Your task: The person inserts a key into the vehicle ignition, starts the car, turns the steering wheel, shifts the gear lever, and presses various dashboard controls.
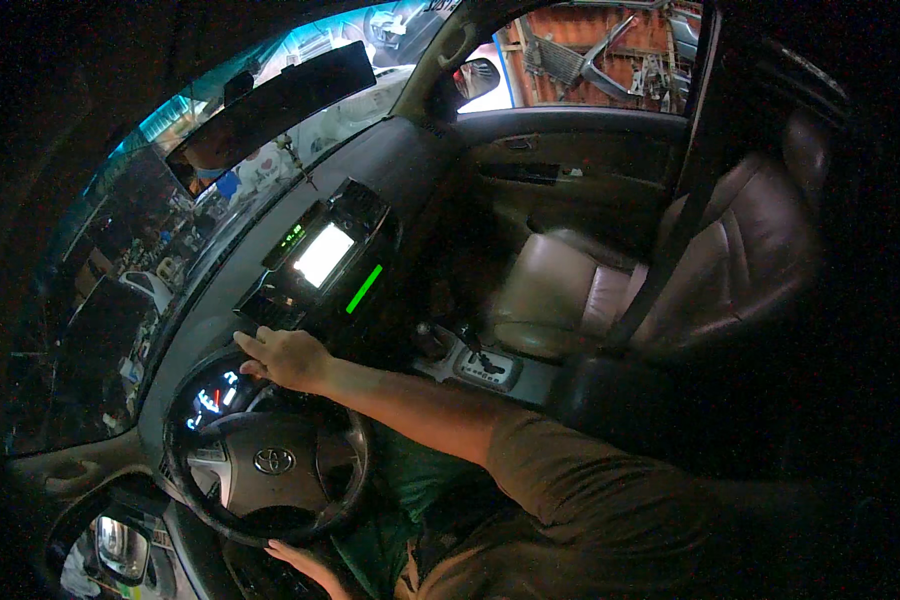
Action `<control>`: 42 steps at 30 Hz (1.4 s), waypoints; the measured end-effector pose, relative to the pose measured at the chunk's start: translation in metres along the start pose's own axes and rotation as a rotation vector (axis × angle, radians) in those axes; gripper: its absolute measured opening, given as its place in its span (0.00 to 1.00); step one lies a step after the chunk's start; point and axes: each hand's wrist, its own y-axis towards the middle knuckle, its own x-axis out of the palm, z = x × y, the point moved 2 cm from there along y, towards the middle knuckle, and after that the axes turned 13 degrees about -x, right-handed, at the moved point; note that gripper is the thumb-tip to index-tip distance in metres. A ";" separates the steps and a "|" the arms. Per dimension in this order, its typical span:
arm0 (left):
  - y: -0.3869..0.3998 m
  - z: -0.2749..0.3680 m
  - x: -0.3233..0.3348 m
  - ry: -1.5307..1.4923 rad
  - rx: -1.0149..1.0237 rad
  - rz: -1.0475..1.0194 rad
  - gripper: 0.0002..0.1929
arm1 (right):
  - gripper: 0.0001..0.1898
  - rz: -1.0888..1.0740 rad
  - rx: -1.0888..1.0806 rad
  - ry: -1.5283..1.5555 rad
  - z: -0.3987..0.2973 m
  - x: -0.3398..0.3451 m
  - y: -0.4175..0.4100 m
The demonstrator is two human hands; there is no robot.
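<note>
My right hand (289,360) is stretched forward over the upper right of the steering wheel (361,480). Its index finger and thumb are apart beside the instrument cluster hood, and no object shows between them. Whether the fingertips touch the dashboard is not clear. My left hand (292,555) is at the lower edge of the wheel rim, its fingers partly hidden, so its grip cannot be made out. A Toyota emblem (274,461) marks the wheel hub. Behind the wheel, the instrument cluster (214,401) is lit, with a red needle showing.
A bright screen (324,255) and a green light strip (364,289) glow on the centre console. The automatic gear selector (487,365) stands beside the leather passenger seat (551,289). A rosary-like pendant (294,154) hangs near the rear-view mirror (277,112). Car parts (592,60) show outside the passenger window.
</note>
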 end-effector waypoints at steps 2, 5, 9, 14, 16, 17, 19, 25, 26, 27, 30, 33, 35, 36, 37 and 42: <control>-0.003 -0.006 0.003 -0.123 -0.056 -0.017 0.32 | 0.28 0.015 -0.009 0.005 -0.001 0.001 0.000; -0.001 -0.007 0.000 -0.015 0.140 0.169 0.32 | 0.27 0.021 -0.012 0.013 -0.005 0.004 0.001; 0.011 0.041 -0.005 -1.500 -0.527 -0.298 0.31 | 0.28 0.071 0.033 0.074 0.008 0.002 -0.014; 0.031 0.011 -0.023 -0.548 -0.295 0.027 0.32 | 0.28 0.086 0.033 0.095 0.004 0.010 -0.016; 0.028 0.054 -0.032 -0.790 -0.407 0.003 0.31 | 0.29 0.105 0.034 0.091 0.009 0.009 -0.020; 0.027 0.075 -0.039 -1.034 -0.520 -0.010 0.30 | 0.29 0.101 0.034 0.095 0.009 0.008 -0.020; 0.032 0.094 -0.049 -1.211 -0.559 -0.105 0.30 | 0.29 0.099 0.030 0.104 0.005 0.006 -0.017; 0.045 0.126 -0.065 -1.169 -0.572 -0.101 0.30 | 0.28 0.081 0.053 0.107 0.005 0.009 -0.021; 0.051 0.124 -0.068 -0.988 -0.502 -0.039 0.30 | 0.28 0.103 0.052 0.100 0.005 0.009 -0.022; 0.057 0.121 -0.069 -0.989 -0.498 -0.042 0.30 | 0.28 0.125 0.051 0.093 0.004 0.010 -0.024; 0.074 0.131 -0.076 -1.141 -0.645 -0.043 0.31 | 0.28 0.109 0.100 0.071 0.004 0.009 -0.030; 0.096 0.130 -0.072 -1.246 -0.650 -0.091 0.32 | 0.28 0.149 0.134 0.061 0.005 0.010 -0.042; 0.110 0.134 -0.071 -1.083 -0.635 -0.048 0.32 | 0.28 0.170 0.178 0.070 0.005 0.011 -0.053; 0.117 0.137 -0.069 -1.083 -0.632 -0.058 0.32 | 0.28 0.187 0.217 0.079 0.006 0.011 -0.060; 0.124 0.156 -0.072 -1.190 -0.568 -0.193 0.32 | 0.28 0.189 0.227 0.070 0.004 0.009 -0.068; 0.197 0.135 -0.067 -0.590 -0.002 0.059 0.25 | 0.32 0.003 0.498 0.288 -0.013 0.002 -0.134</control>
